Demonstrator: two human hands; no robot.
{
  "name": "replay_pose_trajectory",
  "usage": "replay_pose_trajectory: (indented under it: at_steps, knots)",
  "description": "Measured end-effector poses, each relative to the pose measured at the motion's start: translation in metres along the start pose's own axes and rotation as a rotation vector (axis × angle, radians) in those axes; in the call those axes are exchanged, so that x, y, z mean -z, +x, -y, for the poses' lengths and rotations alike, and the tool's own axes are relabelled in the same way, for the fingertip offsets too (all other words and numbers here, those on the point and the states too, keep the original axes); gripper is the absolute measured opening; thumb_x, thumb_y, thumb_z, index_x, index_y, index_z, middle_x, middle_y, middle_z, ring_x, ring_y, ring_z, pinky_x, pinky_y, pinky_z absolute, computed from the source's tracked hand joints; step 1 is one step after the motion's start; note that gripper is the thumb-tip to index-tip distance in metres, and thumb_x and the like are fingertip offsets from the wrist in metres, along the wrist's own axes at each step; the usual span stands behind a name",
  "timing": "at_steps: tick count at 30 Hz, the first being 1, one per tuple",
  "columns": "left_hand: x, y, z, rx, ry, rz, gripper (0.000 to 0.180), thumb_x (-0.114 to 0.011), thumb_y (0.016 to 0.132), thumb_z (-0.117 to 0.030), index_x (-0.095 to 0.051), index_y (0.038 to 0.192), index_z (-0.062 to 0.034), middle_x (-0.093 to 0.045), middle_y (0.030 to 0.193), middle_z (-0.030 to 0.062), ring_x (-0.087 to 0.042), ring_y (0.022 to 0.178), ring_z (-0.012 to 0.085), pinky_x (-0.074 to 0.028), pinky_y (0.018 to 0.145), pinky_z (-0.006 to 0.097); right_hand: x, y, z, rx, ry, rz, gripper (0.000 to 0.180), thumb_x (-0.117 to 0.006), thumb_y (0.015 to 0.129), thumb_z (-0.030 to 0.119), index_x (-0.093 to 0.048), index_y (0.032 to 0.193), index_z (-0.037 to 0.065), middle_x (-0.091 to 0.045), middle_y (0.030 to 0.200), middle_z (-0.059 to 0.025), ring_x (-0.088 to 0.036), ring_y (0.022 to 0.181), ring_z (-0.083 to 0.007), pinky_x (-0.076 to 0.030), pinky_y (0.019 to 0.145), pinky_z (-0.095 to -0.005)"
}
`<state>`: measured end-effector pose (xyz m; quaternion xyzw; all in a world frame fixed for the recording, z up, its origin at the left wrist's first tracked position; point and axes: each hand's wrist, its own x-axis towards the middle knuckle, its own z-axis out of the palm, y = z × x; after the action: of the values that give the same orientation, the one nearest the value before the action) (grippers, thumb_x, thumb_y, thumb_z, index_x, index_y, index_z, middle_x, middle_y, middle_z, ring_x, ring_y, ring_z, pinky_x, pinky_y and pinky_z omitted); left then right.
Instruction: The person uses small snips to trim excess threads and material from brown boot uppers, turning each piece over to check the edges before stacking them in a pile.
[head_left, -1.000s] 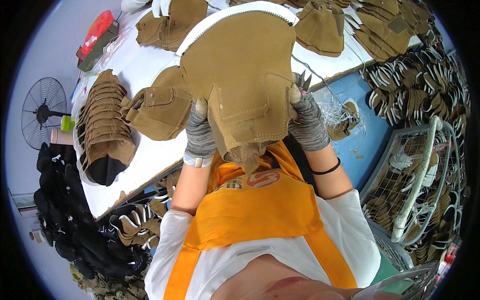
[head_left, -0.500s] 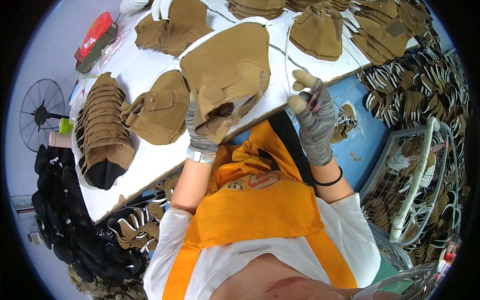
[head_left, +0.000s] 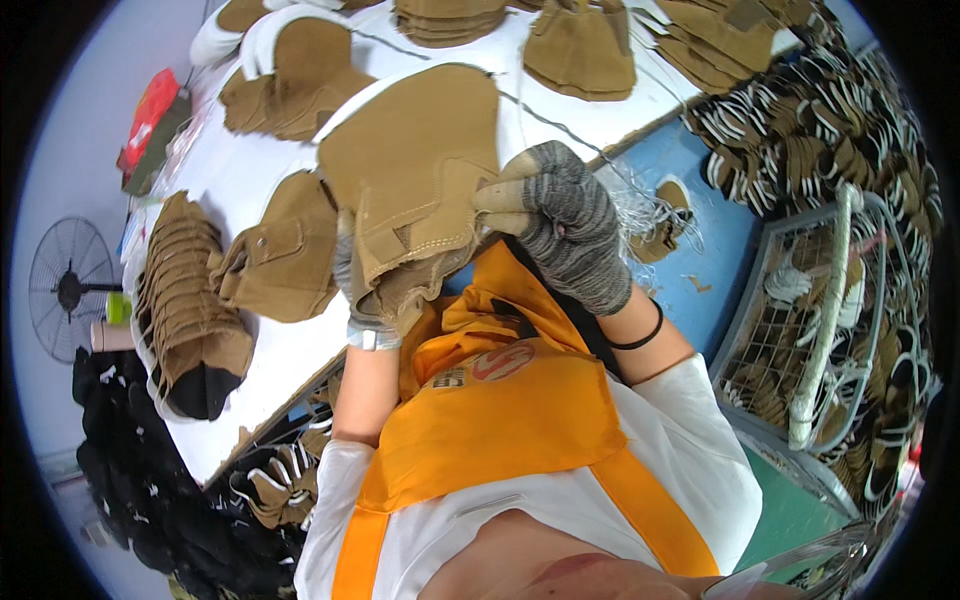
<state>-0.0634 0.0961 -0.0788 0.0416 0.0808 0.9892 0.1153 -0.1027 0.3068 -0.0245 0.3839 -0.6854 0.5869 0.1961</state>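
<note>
A tan suede boot upper (head_left: 410, 150) with a pale edge along its top is held up over the near table edge. My left hand (head_left: 345, 272), in a grey knitted glove, supports it from below left; most of its fingers are hidden behind the upper. My right hand (head_left: 575, 225), also gloved, pinches the upper's right edge between thumb and fingers. The upper's lower opening faces me and is crumpled. Just left of it, another tan upper (head_left: 290, 250) with a buttoned strap lies on the white table (head_left: 290, 365).
A row of nested uppers (head_left: 190, 300) lies at the left, with more stacked uppers (head_left: 450, 22) at the back. A dark cord (head_left: 560, 125) crosses the table. Right of me stands a wire basket (head_left: 780, 340) among heaped tan pieces. A fan (head_left: 70, 290) and black items (head_left: 130, 450) are far left.
My right hand has come left from free space beside the table and taken hold of the upper's right edge. The upper's lower opening has turned slightly, and the whole view has shifted.
</note>
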Motion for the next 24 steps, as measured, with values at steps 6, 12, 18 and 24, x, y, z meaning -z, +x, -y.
replay_pose_trajectory:
  at_steps: [6,12,18,24]
  knots:
    - [-0.004,0.006,0.001,0.014,-0.178,0.105,0.070,-0.047,0.090,-0.050,-0.025,0.142,-0.0088,-0.030,0.142,0.0216,-0.035,0.129,0.0400,-0.032,0.105,0.057,0.015,-0.014,-0.003,-0.235,0.316,-0.171,0.020,-0.067,0.079,0.011,-0.064,0.097,0.004,-0.060,0.088,-0.0039,-0.056,0.077,-0.0166,-0.047,0.069,-0.0251]
    - [0.006,0.011,-0.005,-0.081,0.082,0.025,0.063,-0.047,0.091,-0.047,-0.032,0.140,-0.0093,-0.034,0.142,0.0175,-0.037,0.128,0.0367,-0.032,0.104,0.057,0.054,-0.047,-0.044,-0.469,1.103,-0.400,0.033,-0.062,0.088,0.028,-0.057,0.109,0.003,-0.058,0.077,0.0009,-0.043,0.046,-0.0059,-0.036,0.046,-0.0212]
    - [0.007,0.008,-0.010,-0.169,0.135,-0.086,0.071,-0.051,0.089,-0.048,-0.026,0.141,-0.0074,-0.034,0.139,0.0225,-0.043,0.123,0.0409,-0.042,0.096,0.059,0.088,-0.056,-0.047,-0.688,0.035,-0.584,0.032,-0.071,0.080,0.021,-0.063,0.106,0.005,-0.058,0.079,-0.0013,-0.051,0.063,-0.0140,-0.045,0.062,-0.0255]
    - [0.003,0.011,-0.009,-0.135,-0.002,-0.046,0.069,-0.050,0.088,-0.048,-0.028,0.141,-0.0088,-0.035,0.139,0.0224,-0.043,0.123,0.0403,-0.045,0.093,0.059,0.084,-0.037,-0.035,-0.377,-0.616,-0.524,0.028,-0.074,0.077,0.016,-0.065,0.102,0.006,-0.058,0.082,-0.0033,-0.053,0.073,-0.0150,-0.045,0.068,-0.0270]
